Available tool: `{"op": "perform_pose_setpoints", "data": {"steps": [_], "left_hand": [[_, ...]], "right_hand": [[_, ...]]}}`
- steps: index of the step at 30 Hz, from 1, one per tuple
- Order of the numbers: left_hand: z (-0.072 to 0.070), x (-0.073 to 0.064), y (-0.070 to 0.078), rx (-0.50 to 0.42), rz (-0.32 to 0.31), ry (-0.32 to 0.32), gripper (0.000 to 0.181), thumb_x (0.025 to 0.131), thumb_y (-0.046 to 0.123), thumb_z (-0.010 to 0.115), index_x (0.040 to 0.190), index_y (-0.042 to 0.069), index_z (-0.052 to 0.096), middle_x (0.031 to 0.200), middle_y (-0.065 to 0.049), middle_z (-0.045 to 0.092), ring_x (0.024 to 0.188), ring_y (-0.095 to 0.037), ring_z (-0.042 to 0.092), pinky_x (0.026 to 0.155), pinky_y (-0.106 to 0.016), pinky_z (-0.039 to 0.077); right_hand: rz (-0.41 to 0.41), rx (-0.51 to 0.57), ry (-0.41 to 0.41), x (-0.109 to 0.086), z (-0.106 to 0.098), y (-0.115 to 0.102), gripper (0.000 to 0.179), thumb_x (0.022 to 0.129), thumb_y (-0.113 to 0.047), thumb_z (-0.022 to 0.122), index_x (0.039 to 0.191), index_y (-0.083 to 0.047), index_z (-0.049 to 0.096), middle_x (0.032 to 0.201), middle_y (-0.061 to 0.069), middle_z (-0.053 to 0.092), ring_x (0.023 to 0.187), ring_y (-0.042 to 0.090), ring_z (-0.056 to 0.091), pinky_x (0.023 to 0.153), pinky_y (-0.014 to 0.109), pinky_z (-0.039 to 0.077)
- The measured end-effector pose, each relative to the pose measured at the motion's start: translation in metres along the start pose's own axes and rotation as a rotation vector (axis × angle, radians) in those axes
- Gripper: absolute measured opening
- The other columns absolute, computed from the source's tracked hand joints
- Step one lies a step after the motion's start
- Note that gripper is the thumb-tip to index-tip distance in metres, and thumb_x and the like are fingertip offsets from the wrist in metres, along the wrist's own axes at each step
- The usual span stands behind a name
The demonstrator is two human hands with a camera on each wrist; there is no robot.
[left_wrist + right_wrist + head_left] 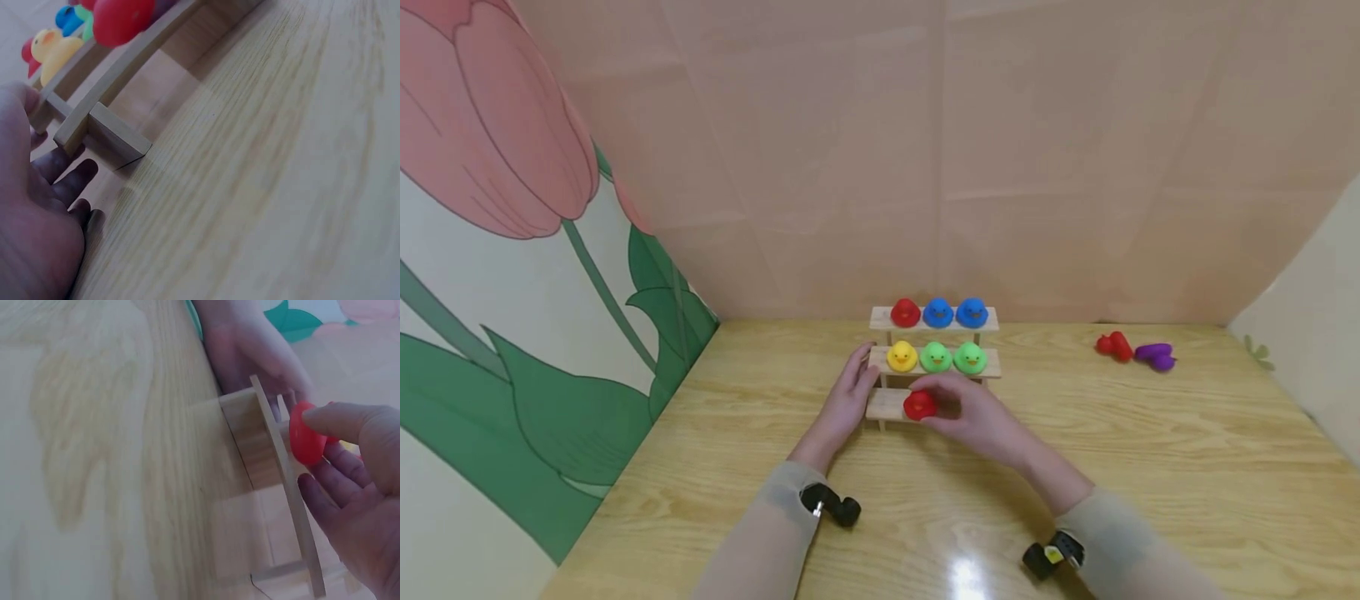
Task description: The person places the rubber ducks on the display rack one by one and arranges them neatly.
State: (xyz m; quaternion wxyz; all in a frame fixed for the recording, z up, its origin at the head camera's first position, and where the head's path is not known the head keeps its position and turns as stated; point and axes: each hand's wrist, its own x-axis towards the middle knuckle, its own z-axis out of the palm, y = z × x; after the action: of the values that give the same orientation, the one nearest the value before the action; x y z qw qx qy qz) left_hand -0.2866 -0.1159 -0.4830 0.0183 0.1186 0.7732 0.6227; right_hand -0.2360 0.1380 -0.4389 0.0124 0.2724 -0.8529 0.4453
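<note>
A small three-tier wooden stand (880,405) holds rubber ducks. My right hand (973,412) pinches a red duck (919,406) between thumb and fingers, at the lowest tier. In the right wrist view the thumb presses on that red duck (305,439), close to the tier's board. My left hand (847,400) rests against the stand's left end, its fingers (76,181) loosely bent by the board ends. A yellow duck (902,357) and two green ducks (936,357) sit on the middle tier. On the top tier are a red duck (906,313) and two blue ducks (938,313).
Far right on the wooden table (1150,467) lie a red toy (1115,346) and a purple toy (1156,357), their kind unclear. A pinkish sheet (820,167) hangs behind the table. A wall with painted tulips (512,125) stands at left.
</note>
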Motion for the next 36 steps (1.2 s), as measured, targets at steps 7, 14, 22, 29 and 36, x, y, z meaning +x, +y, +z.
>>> {"op": "perform_pose_setpoints", "data": {"steps": [7, 14, 22, 29, 36], "left_hand": [[0.002, 0.002, -0.002, 0.016, 0.010, -0.008, 0.056, 0.120, 0.042, 0.046, 0.173, 0.028, 0.034, 0.170, -0.016, 0.045, 0.158, -0.032, 0.042, 0.131, -0.053, 0.031], [0.002, 0.002, 0.001, 0.016, 0.015, -0.007, 0.060, 0.119, 0.047, 0.048, 0.174, 0.026, 0.033, 0.170, -0.017, 0.045, 0.158, -0.032, 0.042, 0.131, -0.053, 0.030], [0.001, 0.002, 0.000, -0.001, 0.012, -0.002, 0.060, 0.119, 0.045, 0.049, 0.174, 0.026, 0.034, 0.172, -0.020, 0.043, 0.158, -0.033, 0.041, 0.131, -0.053, 0.030], [0.000, 0.002, 0.000, 0.008, 0.002, 0.005, 0.059, 0.118, 0.049, 0.049, 0.173, 0.031, 0.036, 0.172, -0.018, 0.043, 0.158, -0.032, 0.041, 0.131, -0.054, 0.029], [0.000, 0.002, -0.001, 0.006, 0.009, 0.010, 0.057, 0.120, 0.041, 0.048, 0.173, 0.026, 0.035, 0.171, -0.017, 0.045, 0.158, -0.033, 0.042, 0.131, -0.054, 0.030]], "right_hand": [[-0.010, -0.028, 0.045, 0.007, 0.013, 0.004, 0.047, 0.094, 0.001, 0.088, 0.137, -0.011, 0.074, 0.134, 0.000, 0.074, 0.127, 0.025, 0.067, 0.112, 0.050, 0.055], [0.002, -0.014, 0.051, 0.010, 0.019, 0.003, 0.048, 0.094, 0.002, 0.087, 0.137, -0.013, 0.074, 0.136, 0.001, 0.072, 0.129, 0.027, 0.066, 0.115, 0.054, 0.052], [0.022, -0.011, 0.057, 0.011, 0.024, 0.001, 0.048, 0.094, 0.001, 0.087, 0.137, -0.016, 0.074, 0.139, -0.001, 0.071, 0.135, 0.027, 0.064, 0.118, 0.053, 0.050], [0.023, -0.018, 0.066, 0.013, 0.027, 0.003, 0.048, 0.095, 0.000, 0.087, 0.138, -0.018, 0.074, 0.140, -0.002, 0.071, 0.137, 0.027, 0.063, 0.119, 0.053, 0.049], [0.028, -0.009, 0.059, 0.013, 0.027, 0.001, 0.047, 0.095, 0.001, 0.085, 0.138, -0.017, 0.074, 0.140, -0.001, 0.071, 0.137, 0.027, 0.063, 0.118, 0.051, 0.050]]}}
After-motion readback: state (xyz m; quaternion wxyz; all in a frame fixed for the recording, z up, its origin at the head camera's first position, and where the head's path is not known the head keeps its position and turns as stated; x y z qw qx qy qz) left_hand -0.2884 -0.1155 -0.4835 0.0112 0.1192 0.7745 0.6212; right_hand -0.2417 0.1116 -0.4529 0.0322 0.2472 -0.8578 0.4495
